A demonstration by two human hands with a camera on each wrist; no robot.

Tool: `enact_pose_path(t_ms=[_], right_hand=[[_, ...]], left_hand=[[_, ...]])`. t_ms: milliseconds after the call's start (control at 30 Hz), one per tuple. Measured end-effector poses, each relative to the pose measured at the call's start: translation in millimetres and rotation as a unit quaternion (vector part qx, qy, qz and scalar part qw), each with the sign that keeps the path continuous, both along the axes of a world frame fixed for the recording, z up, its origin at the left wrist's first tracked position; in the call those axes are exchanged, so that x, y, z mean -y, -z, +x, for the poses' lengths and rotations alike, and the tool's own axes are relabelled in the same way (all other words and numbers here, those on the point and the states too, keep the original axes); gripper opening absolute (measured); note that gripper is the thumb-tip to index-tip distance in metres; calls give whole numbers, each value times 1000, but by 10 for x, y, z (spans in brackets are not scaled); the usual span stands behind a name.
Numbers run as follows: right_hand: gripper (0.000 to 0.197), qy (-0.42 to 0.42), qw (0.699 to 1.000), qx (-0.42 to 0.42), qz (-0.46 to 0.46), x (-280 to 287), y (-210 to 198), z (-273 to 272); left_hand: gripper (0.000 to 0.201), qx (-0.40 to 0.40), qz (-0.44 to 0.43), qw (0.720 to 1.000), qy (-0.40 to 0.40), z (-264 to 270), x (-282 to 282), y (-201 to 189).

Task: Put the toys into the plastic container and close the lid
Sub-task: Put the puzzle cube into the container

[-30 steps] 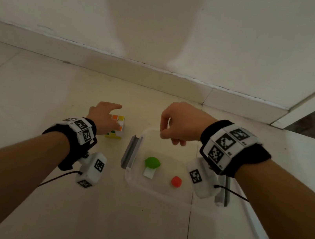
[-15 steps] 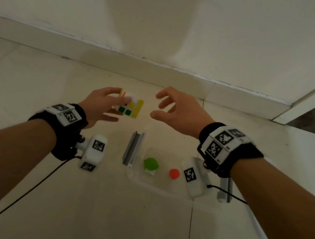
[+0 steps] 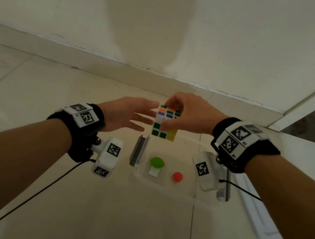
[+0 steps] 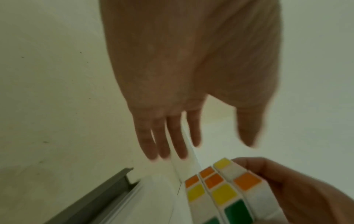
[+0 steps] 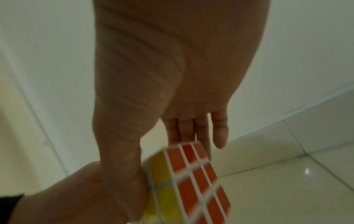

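A Rubik's cube hangs in the air above the far edge of the clear plastic container. My right hand pinches the cube from the right, fingers on top and thumb on its near face. My left hand is just left of it, fingers straight, holding nothing. The left wrist view shows the left hand spread above the cube without touching it. In the right wrist view the cube sits between thumb and fingers. A green toy and a red ball lie in the container.
The container stands on a pale tiled floor, with a grey latch on its left side. Its clear lid lies on the floor to the right, partly under my right forearm. A white wall and skirting run across close behind. A doorway opens at far right.
My left hand lifted the cube off the floor and carried it right. My right hand came up and took it. The left hand's fingers have since straightened and let go.
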State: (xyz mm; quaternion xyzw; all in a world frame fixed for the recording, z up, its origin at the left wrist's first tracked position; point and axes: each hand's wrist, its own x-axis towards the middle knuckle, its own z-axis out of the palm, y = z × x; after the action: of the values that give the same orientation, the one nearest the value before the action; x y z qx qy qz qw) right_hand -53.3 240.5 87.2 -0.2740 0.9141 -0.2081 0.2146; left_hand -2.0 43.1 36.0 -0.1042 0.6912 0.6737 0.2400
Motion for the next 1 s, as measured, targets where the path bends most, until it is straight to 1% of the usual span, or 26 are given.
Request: enact_pose_path(t_ms=[33, 67, 100, 133, 167, 233, 300, 433, 533, 633, 800, 900, 1000], right_hand=[[55, -13, 999, -1, 49, -30, 5, 22], [56, -27, 995, 4, 97, -53, 27, 48], [57, -42, 989, 11, 140, -75, 62, 79], [58, -56, 982, 19, 178, -90, 106, 114], [60, -69, 975, 26, 207, -95, 163, 146], [64, -87, 966, 39, 241, -87, 294, 212], [67, -96, 962, 52, 251, -57, 440, 268], [69, -125, 949, 76, 280, 52, 702, 333], [64, -149, 937, 68, 308, 144, 827, 356], [67, -158, 930, 63, 326, 201, 918, 368], [73, -152, 933, 45, 322, 262, 1057, 389], [72, -155, 940, 25, 303, 279, 1094, 400], [67, -151, 944, 25, 292, 258, 1117, 408]], left_hand=[[48, 7, -61, 998, -31, 5, -43, 20], [43, 9, -133, 989, -64, 9, -79, 53], [40, 11, -199, 977, -80, 18, -120, 89], [39, 21, -241, 968, -73, 28, -156, 128], [40, 36, -256, 964, -54, 43, -189, 166], [46, 75, -247, 966, -11, 78, -250, 227], [46, 96, -232, 968, 11, 116, -291, 271], [39, 97, -220, 971, 16, 163, -305, 331], [38, 98, -212, 972, 17, 181, -289, 344], [38, 103, -199, 975, 12, 201, -283, 352], [42, 111, -178, 978, 10, 228, -256, 380], [42, 114, -169, 979, 10, 223, -247, 385], [42, 118, -163, 979, 17, 221, -242, 383]])
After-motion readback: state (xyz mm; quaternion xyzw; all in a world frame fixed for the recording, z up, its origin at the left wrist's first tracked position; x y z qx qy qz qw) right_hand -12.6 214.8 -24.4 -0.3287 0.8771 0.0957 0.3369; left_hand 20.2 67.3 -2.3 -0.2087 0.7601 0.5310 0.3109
